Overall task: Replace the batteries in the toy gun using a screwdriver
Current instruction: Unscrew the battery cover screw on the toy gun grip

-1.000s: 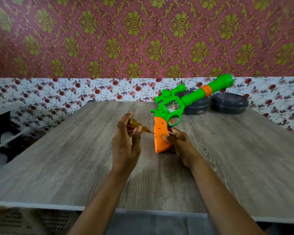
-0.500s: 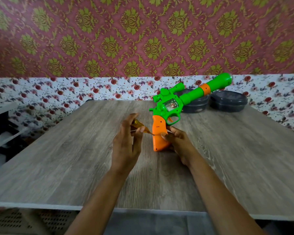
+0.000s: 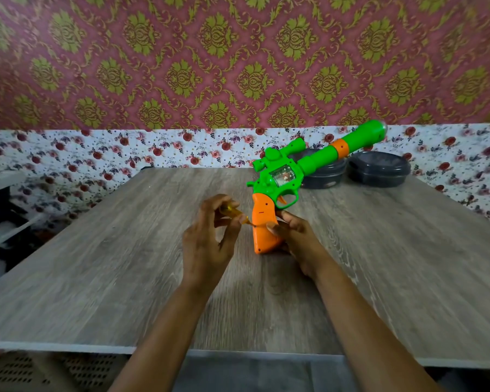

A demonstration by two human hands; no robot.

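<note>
Starting at the near edge: grey wood-grain laminate table (image 3: 68,306), pale front lip, straight across the full width, both bare forearms crossing it. Wide bare tabletop lies nearer than, left of and right of the green and orange plastic toy gun (image 3: 283,176). Left hand (image 3: 207,244), just left of the gun's grip, pinches a small amber see-through plastic screwdriver (image 3: 230,212) between thumb and fingertips, the other fingers loosely curled. The thin tip touches the left face of the grip. Right hand (image 3: 297,239), on the grip's right side, wraps it with curled fingers, thumb on its edge. Gun stands near table centre, butt on the tabletop, tilted, barrel pointing up and away to the right. Glossy moulded plastic: rounded orange grip with small holes and a slot, green body with a clear window, scope on top, orange trigger, orange ring on the barrel, bulged muzzle. Beyond the gun, two round dark grey plastic containers (image 3: 378,169) sit side by side near the far edge, one partly behind the barrel. Behind them a white floral wallpaper band (image 3: 153,149), then maroon damask. Far left of the gun, a white shelf (image 3: 0,179), off the table.
</note>
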